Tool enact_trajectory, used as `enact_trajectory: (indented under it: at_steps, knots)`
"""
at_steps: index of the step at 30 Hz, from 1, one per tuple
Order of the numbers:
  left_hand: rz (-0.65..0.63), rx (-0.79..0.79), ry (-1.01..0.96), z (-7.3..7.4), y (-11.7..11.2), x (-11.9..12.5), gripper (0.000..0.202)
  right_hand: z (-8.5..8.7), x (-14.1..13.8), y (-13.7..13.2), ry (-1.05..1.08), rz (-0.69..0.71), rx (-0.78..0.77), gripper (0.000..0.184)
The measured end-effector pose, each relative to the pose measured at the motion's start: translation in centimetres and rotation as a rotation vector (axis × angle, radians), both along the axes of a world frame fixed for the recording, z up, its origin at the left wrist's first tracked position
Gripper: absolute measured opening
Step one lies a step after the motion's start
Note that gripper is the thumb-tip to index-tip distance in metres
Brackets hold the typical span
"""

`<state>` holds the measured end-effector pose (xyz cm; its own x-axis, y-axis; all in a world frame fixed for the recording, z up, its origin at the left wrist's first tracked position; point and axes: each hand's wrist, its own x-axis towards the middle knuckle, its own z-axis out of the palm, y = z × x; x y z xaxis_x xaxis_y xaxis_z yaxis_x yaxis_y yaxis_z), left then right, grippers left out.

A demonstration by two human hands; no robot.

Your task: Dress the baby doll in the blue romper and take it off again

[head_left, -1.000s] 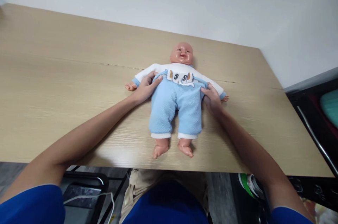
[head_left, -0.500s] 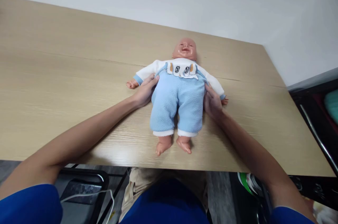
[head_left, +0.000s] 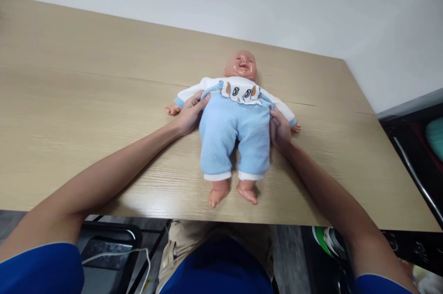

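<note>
A baby doll [head_left: 241, 64] lies on its back on the wooden table [head_left: 86, 114], its head away from me and its bare feet near the front edge. It wears a white top and light blue fleece overalls [head_left: 221, 128] with an animal face on the bib. My left hand [head_left: 192, 111] grips the overalls at the side of the waist, thumb on top and fingers partly hidden beneath the fabric. On the opposite side, my right hand [head_left: 280, 128] pinches the cloth below the strap, with most of its fingers tucked under the doll's side.
A pale wall [head_left: 242, 3] stands behind the table. Below the front edge at left is a black chair [head_left: 104, 261] with a white cable [head_left: 117, 253] across it. A dark rack [head_left: 415, 169] stands along the right edge. A green and white object [head_left: 323, 241] sits underneath.
The doll's overalls and legs have shifted slightly to the right, and its feet a little toward me. Both hands keep their hold at the waist sides.
</note>
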<state>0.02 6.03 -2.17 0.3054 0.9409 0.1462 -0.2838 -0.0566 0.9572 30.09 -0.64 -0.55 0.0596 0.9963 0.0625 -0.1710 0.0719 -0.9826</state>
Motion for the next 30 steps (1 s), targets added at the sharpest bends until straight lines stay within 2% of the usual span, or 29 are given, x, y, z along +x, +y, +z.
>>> enact_trajectory:
  at_steps: [4,7,13,16,20,23,25,27,30]
  knots:
    - [0.059,0.100,0.120,0.0,0.6,-0.6,0.062,-0.1,0.2,-0.2,-0.184,0.022,0.067,0.042]
    - [0.092,0.177,0.208,0.1,0.5,-0.9,0.066,-0.1,0.2,-0.3,-0.179,-0.001,0.106,0.040]
    - [0.155,0.282,0.255,0.6,0.1,-0.7,0.069,0.4,1.2,-0.1,-0.255,-0.075,0.109,0.045]
    - [0.219,0.303,0.287,0.6,0.1,-0.4,0.073,1.5,2.2,0.6,-0.319,-0.053,0.064,0.052]
    - [0.276,0.318,0.294,0.4,0.1,-0.2,0.072,3.8,3.0,2.2,-0.383,0.071,0.018,0.065]
    - [0.289,0.312,0.293,0.3,0.0,-0.2,0.070,5.2,3.2,3.9,-0.373,0.102,-0.020,0.065]
    - [0.304,0.316,0.294,0.3,-0.2,-0.2,0.068,5.8,3.0,5.0,-0.444,0.092,-0.018,0.061]
    - [0.329,0.321,0.284,0.4,-0.4,-0.1,0.066,6.6,2.2,5.9,-0.598,0.029,0.042,0.055]
    - [0.353,0.318,0.274,0.6,-0.9,0.0,0.066,8.2,-0.4,7.0,-0.802,-0.075,0.267,0.041]
